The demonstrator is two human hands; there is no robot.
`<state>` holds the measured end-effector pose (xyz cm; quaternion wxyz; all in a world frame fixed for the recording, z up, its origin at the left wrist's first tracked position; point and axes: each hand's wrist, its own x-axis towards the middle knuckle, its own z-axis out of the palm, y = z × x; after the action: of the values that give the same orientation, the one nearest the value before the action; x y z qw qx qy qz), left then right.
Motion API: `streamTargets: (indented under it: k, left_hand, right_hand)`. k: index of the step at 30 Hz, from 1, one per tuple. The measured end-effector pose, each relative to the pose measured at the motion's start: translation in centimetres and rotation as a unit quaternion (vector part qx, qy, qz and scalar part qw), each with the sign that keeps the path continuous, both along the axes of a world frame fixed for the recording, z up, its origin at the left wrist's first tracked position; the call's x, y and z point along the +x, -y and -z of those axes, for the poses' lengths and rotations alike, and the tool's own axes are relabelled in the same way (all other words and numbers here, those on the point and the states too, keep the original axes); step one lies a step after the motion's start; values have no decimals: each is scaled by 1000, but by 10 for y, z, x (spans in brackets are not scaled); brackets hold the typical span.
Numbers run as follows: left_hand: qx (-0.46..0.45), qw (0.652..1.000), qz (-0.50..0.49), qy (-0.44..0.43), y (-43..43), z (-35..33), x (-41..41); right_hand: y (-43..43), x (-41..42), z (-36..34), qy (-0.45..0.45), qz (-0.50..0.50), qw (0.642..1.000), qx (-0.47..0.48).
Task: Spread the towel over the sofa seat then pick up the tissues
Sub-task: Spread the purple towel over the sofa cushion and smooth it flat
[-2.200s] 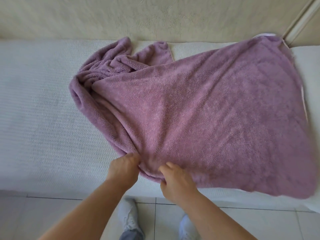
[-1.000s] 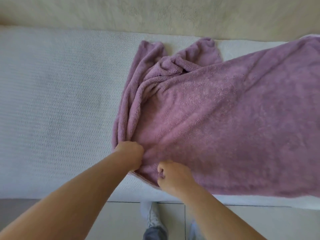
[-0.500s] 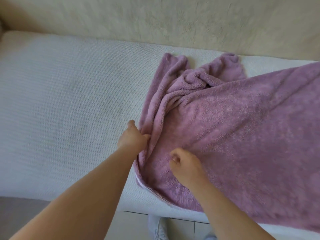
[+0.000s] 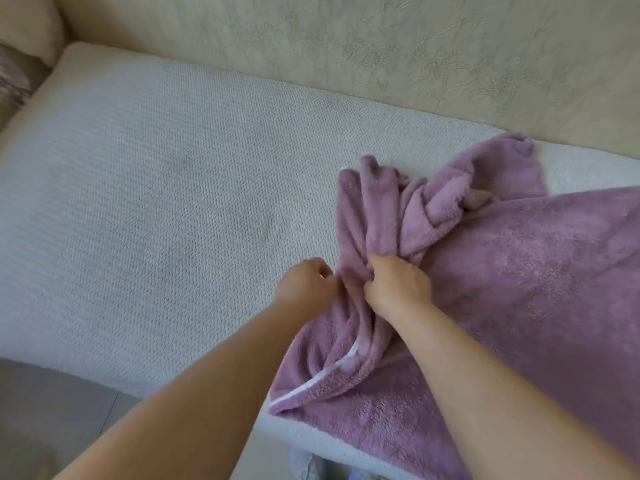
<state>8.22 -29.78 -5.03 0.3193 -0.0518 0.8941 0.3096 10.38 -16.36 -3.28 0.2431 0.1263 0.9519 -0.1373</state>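
towel [image 4: 519, 289]: purple terry, soft, limp, likely light; bunched on right part of sofa seat [image 4: 156, 220]. left hand [image 4: 304, 285] pinches edge, right hand [image 4: 398, 289] grips fold. best hold: outer corners.

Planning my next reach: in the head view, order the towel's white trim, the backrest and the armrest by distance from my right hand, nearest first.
1. white trim, on the towel just below the right hand.
2. backrest, beyond the towel.
3. armrest, far upper left.
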Motion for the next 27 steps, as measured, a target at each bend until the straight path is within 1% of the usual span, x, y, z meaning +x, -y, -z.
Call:
streamTargets:
  k: [1,2,3,4,5,6,7,8,9,10,11,12,13,14,15,16,18,19,21,22,23,24,25,27]
  left_hand:
    - [30,997,-75,11,3,3,-7]
    - [69,988,-136,38,5,3,-12]
    - [102,976,-180,70,4,3,-15]
    - [126,965,-213,86,2,1,-18]
    - [142,955,-242,93,-1,0,-19]
    - [160,945,-271,92,-3,0,-20]
    - [179,934,-296,92,-3,1,-21]
    - [192,925,-313,96,-5,1,-19]
    - [188,927,-310,98,-4,2,-16]
    - [159,945,-268,96,-2,2,-14]
    - [114,968,-202,96,1,2,-11]
    - [73,982,-139,101,4,-1,-8]
    - [56,988,-98,109,10,-5,-7]
    - [76,986,-82,126,16,-8,-6]
    - [121,978,-87,144,21,-11,-6]
    - [174,967,-101,158,30,-14,-7]
    - [280,935,-121,183,44,-22,-10]
    - [315,922,-118,193,52,-24,-13]
    - [357,905,-96,211,66,-29,-20]
    - [367,900,-91,218,77,-28,-25]
    - [375,895,-96,220,82,-30,-28]
    - [381,890,-126,218,96,-28,-34]
    - [385,883,-169,210,110,-27,-40]
    - [369,868,-290,162,145,-24,-56]
  right_hand:
    - [2,-1,-2,10,-16,999,-27]
    - [4,0,-5,37,-35,995,-91]
    - [8,2,-9,94,-51,977,-186]
    - [13,3,-16,173,-62,943,-278]
    - [18,7,-24,256,-75,902,-340]
    - [20,8,-29,315,-95,870,-367]
    - [20,7,-32,334,-99,858,-377]
    - [16,3,-29,308,-84,870,-377]
    - [11,-3,-23,239,-45,894,-376]
    - [3,-11,-17,137,20,920,-367]
    - [-6,-21,-11,12,99,932,-349]
    - [-15,-31,-7,-97,161,931,-313]
    - [-21,-41,-4,-161,198,926,-279]
    - [-26,-49,-3,-175,218,928,-246]
    - [-31,-55,-1,-150,214,941,-213]
    - [-32,-61,0,-114,189,959,-178]
    - [-34,-69,3,-30,89,991,-97]
    - [-32,-73,5,13,24,999,-45]
    - [-23,-83,10,85,-88,992,37]
    - [-12,-92,12,101,-124,985,62]
    - [-7,-98,10,108,-137,982,76]
    - [9,-108,9,102,-130,983,80]
    - [23,-118,7,79,-106,988,77]
    - [61,-144,-4,-6,-60,996,59]
